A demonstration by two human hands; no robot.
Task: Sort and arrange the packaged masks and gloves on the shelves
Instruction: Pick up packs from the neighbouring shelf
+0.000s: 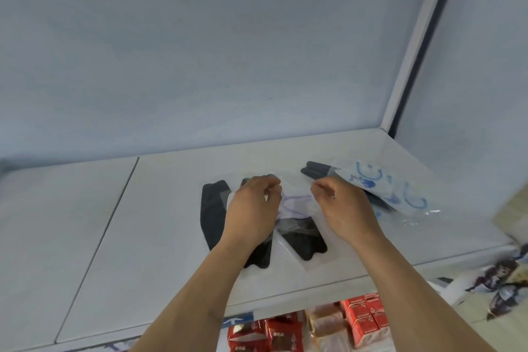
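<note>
1. Snacks come nearest to us: red packets (258,334) and red boxes (364,320) sit on the level below the shelf (120,251), under its front edge.
2. Forearms reach up from below the shelf front to its middle.
3. On the shelf, a black mask in a clear wrapper (303,243) lies just under our hands, and another black mask (211,214) lies beside it to the left, partly under our left wrist.
4. Our left hand (251,208) and right hand (343,206) each have fingers curled in a pinch on the ends of a white packet with purple print (297,203), held between them above the black masks.
5. Farther back and right on the shelf, a packet with blue print (385,186) lies over dark gloves (317,168), whose fingertips stick out at its left.
6. Behind the shelf stands a pale wall (228,51).
7. We judge the sorting barely halfway: masks are grouped near the middle, but the packet in hand is unplaced and the gloves are still buried.
</note>
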